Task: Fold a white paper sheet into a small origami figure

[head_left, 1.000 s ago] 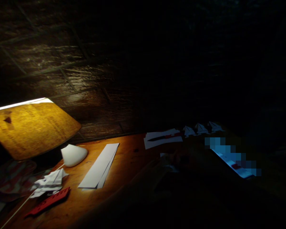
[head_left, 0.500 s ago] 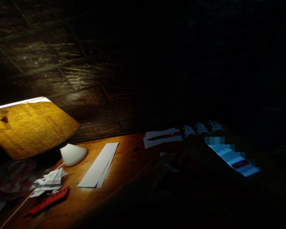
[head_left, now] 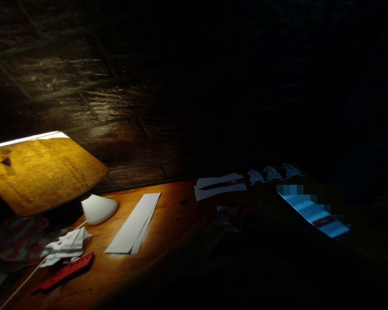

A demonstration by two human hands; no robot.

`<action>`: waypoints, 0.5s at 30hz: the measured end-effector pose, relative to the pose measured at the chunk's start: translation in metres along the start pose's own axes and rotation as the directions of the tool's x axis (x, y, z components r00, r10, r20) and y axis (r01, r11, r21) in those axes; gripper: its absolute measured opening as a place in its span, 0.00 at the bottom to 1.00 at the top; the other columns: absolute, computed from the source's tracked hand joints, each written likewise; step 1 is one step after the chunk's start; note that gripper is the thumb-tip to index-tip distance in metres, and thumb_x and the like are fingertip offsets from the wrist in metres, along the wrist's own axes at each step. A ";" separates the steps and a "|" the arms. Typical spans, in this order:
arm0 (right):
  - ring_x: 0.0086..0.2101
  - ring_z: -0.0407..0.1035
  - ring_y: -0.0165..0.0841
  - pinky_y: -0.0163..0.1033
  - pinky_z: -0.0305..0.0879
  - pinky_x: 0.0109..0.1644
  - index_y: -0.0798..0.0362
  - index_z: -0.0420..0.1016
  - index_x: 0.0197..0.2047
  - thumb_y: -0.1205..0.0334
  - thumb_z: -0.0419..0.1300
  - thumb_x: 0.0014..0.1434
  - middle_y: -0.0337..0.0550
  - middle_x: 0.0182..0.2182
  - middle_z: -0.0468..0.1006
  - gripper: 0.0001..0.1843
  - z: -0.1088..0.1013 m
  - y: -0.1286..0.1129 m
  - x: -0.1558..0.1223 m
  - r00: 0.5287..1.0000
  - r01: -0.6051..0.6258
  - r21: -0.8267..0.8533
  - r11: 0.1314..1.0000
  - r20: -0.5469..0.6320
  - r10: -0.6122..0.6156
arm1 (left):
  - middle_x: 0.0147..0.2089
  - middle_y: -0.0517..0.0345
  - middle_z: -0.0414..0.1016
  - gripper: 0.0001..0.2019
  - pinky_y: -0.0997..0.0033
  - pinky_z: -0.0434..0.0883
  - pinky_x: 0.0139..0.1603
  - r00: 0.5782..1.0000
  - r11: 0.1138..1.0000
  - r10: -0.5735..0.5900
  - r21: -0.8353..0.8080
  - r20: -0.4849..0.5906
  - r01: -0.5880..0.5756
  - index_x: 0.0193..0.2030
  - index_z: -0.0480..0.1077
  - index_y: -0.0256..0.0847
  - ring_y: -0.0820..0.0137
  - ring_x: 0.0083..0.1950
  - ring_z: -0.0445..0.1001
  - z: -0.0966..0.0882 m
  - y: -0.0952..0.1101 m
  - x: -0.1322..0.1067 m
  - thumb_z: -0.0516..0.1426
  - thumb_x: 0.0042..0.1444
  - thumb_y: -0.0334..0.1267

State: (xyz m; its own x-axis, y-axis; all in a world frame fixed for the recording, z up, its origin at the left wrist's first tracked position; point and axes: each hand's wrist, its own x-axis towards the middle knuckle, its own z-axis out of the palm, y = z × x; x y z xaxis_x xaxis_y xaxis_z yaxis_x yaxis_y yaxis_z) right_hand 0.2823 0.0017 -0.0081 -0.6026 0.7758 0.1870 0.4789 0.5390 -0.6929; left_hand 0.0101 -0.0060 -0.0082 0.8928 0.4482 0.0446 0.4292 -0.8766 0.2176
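The scene is very dark. In the shadowed middle of the wooden table lies a dim reddish shape, possibly my hands, next to a small pale scrap of paper. Left and right cannot be told apart, and no fingers can be made out. Nearest to this shape are white sheets with a dark red-handled tool lying on them. Three small folded paper figures stand in a row behind. A lit phone screen glows to the right.
A stack of folded white paper strips lies in the lamplight. Left of it are a white cone shape, crumpled paper, a red strip, a thin stick and patterned cloth. A lit yellow board leans at far left.
The picture on the lit phone screen has changed and looks clearer. The view has drifted very slightly. Nothing on the table has visibly moved.
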 end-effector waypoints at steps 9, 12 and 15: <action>0.51 0.75 0.41 0.52 0.76 0.54 0.52 0.74 0.60 0.54 0.62 0.70 0.50 0.58 0.75 0.19 -0.001 -0.002 0.000 1.000 0.010 0.021 1.000 -0.002 -0.010 | 0.62 0.46 0.72 0.18 0.51 0.77 0.58 1.000 1.000 -0.002 0.003 0.001 0.002 0.62 0.70 0.39 0.60 0.58 0.76 0.001 -0.001 0.000 0.59 0.70 0.44; 0.51 0.75 0.41 0.53 0.76 0.54 0.52 0.73 0.60 0.54 0.62 0.70 0.50 0.58 0.75 0.20 0.000 -0.001 0.000 1.000 0.014 0.030 0.999 -0.010 -0.013 | 0.63 0.46 0.72 0.17 0.51 0.76 0.59 1.000 1.000 -0.002 0.002 0.005 0.002 0.62 0.71 0.40 0.60 0.59 0.75 0.001 -0.002 0.000 0.59 0.71 0.44; 0.51 0.75 0.41 0.53 0.76 0.54 0.53 0.73 0.61 0.54 0.62 0.70 0.51 0.58 0.75 0.20 0.001 0.001 0.000 1.000 0.025 0.040 0.999 -0.019 -0.024 | 0.64 0.46 0.71 0.18 0.50 0.76 0.60 1.000 1.000 -0.003 0.003 0.010 0.003 0.63 0.70 0.40 0.59 0.59 0.75 0.001 -0.003 0.001 0.59 0.70 0.45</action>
State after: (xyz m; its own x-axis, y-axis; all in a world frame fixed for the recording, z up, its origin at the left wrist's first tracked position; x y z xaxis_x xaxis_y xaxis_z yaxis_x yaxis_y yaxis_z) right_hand 0.2817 0.0018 -0.0097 -0.6021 0.7685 0.2167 0.4378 0.5447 -0.7153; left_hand 0.0095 -0.0035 -0.0100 0.8928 0.4491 0.0344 0.4323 -0.8758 0.2146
